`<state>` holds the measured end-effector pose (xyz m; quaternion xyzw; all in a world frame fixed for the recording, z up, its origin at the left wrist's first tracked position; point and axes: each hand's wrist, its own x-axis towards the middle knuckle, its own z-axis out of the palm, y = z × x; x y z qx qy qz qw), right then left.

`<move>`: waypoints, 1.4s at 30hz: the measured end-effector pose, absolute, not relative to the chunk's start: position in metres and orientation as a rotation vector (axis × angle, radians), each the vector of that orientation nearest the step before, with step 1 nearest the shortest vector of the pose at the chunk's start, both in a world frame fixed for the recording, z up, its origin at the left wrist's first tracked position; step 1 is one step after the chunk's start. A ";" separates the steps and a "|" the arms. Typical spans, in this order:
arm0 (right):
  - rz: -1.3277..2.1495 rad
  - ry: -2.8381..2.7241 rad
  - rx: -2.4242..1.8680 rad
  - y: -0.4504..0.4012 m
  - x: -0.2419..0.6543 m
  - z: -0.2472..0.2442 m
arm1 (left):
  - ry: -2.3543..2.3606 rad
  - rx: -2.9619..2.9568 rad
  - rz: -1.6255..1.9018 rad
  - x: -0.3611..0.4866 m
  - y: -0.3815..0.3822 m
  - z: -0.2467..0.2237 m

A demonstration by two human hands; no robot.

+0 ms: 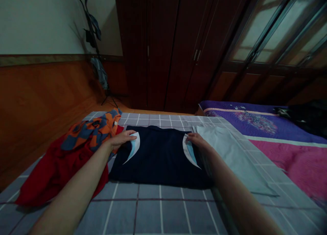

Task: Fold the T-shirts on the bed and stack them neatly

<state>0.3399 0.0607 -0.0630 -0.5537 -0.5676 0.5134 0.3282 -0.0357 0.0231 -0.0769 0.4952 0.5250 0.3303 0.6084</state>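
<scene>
A dark navy garment (160,156) with two curved white and light-blue patches lies flat on the grey checked bedding (148,211). At its upper left, my left hand (124,138) pinches the edge beside the left patch. My right hand (198,140) grips the matching spot by the right patch. Just left of the garment is a heap with a red cloth (63,173) and an orange and blue-grey patterned cloth (94,129). A pale grey-green folded garment (230,156) lies to the right, partly behind my right forearm.
Behind the bedding stands a dark wooden wardrobe (163,50). A coat stand (92,27) with hanging items is at the back left. On the right, a purple and pink bedspread (255,119) carries a dark cloth (306,117).
</scene>
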 end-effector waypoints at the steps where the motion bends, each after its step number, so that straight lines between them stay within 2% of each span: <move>1: 1.335 -1.457 -1.455 0.060 0.343 -0.069 | 1.215 1.150 0.789 -0.036 0.021 -0.082; 10: 1.269 -1.311 -1.501 0.060 0.356 -0.085 | 1.349 1.150 0.915 -0.043 0.018 -0.083; 18: 0.868 -1.465 -1.700 0.071 0.365 -0.084 | 1.603 1.191 0.990 -0.039 0.020 -0.086; 26: 0.450 -1.819 -1.992 0.034 0.374 -0.043 | 1.906 1.210 1.000 -0.042 -0.016 -0.101; 34: 0.443 -2.041 -2.168 -0.025 0.361 -0.066 | 1.904 1.617 0.616 -0.030 -0.046 -0.096; 42: 0.541 -2.012 -2.087 -0.026 0.365 -0.067 | 1.666 1.359 0.689 -0.035 -0.048 -0.090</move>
